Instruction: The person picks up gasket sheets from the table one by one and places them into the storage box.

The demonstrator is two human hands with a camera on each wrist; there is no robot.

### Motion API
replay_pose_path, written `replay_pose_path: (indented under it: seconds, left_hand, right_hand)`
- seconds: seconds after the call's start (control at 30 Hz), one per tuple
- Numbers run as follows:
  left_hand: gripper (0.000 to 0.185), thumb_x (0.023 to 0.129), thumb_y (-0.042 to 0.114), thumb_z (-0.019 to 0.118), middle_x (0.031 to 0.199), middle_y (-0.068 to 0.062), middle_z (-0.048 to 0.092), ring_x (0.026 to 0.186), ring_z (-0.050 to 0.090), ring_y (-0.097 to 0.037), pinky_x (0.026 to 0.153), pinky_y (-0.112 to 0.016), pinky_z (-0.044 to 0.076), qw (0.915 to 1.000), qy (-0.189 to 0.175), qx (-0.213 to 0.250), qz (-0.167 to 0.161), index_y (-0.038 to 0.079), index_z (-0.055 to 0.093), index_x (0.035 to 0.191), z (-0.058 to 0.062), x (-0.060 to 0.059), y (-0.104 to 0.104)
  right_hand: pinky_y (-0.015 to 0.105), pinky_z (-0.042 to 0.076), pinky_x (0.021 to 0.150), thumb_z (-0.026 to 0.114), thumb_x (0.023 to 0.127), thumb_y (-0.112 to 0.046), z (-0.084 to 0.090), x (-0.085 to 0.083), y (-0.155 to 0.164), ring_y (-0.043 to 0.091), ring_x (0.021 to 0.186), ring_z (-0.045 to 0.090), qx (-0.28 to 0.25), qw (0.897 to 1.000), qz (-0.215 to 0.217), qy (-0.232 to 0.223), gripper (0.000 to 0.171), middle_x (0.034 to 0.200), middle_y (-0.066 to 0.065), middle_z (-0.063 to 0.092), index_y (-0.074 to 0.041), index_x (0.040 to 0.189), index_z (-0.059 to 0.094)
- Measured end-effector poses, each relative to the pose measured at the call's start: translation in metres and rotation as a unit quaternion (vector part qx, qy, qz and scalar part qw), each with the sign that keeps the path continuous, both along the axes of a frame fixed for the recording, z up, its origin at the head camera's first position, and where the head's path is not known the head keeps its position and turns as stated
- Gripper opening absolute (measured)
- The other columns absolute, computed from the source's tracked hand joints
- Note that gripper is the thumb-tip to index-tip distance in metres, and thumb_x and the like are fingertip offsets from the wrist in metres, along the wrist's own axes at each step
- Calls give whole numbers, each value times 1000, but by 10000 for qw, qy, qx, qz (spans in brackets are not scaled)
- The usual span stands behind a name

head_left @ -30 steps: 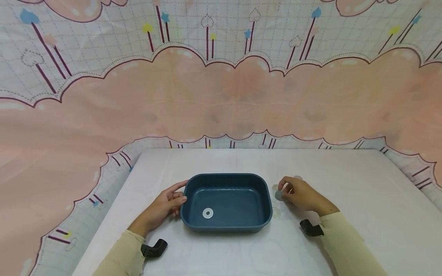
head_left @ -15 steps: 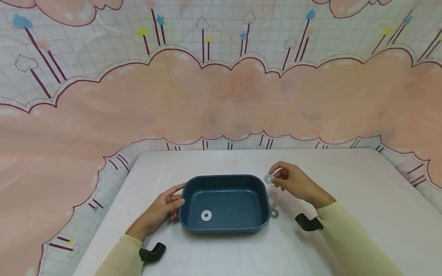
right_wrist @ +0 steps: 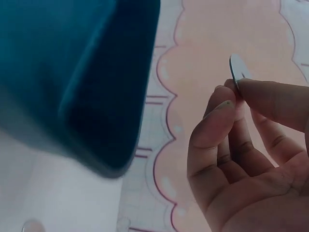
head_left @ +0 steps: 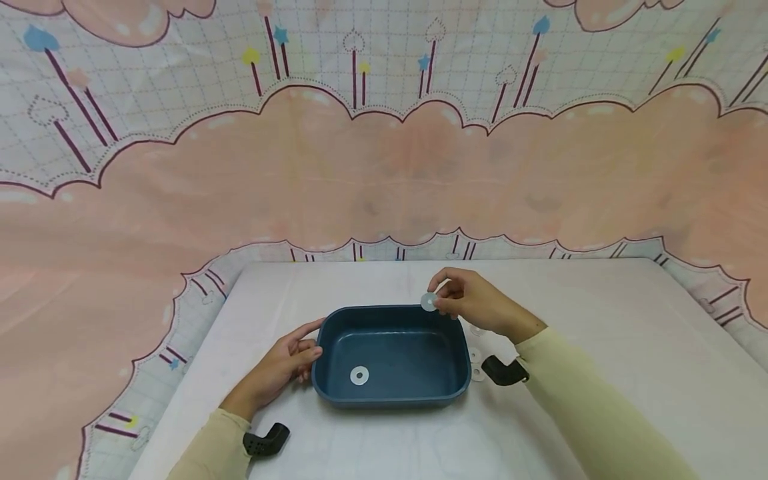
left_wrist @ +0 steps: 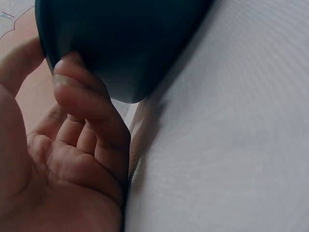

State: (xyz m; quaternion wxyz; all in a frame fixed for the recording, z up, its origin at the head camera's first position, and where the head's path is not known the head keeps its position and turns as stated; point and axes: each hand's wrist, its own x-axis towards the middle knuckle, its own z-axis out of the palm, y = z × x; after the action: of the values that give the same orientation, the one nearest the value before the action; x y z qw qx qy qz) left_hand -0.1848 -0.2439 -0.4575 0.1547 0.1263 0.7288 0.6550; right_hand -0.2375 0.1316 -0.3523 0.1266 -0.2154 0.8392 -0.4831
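A dark blue rectangular plastic tub [head_left: 393,404] stands on the white table. At its left end my left hand [head_left: 273,373] holds the rim, thumb over the edge and curled fingers against the outer wall, as the left wrist view shows. One flat washer [head_left: 359,375] with a centre hole lies inside, towards the near left. Over the far right corner, my right hand [head_left: 474,301] pinches another pale washer [head_left: 428,302] between thumb and index finger. The right wrist view shows this washer [right_wrist: 236,69] nearly edge-on, above the rim.
Several more washers [head_left: 477,373] lie on the table along the tub's right side, partly hidden by the right wrist's black camera [head_left: 504,371]. Another black camera [head_left: 267,440] sits at the left wrist. A patterned cloth [head_left: 384,180] hangs behind the table.
My right hand has picked up a washer from right of the tub and carried it up and left to the far right rim. My left hand stays on the tub.
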Motion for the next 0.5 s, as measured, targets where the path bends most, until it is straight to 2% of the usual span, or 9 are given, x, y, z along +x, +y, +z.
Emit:
replay_pose_path:
  seconds: [0.27,0.5]
  left_hand:
    - [64,101,18,58,80,7,54,64,53,-8,58,-21,44,10000,-32,-68,60,9,27,157,0,4,-3]
    - [64,101,19,59,79,7,53,65,53,-8,59,-21,44,9999,-53,-63,80,11,29,156,3,3,0]
  right_hand:
    - [35,54,75,66,95,-9,-1,-10,-34,39,91,64,-217,9991,298,-188,16,102,20,68,-10,111,63]
    - [30,52,71,67,94,-8,-3,-15,-58,30,86,64,-261,9973,541,-422,17,97,14,69,-10,111,63]
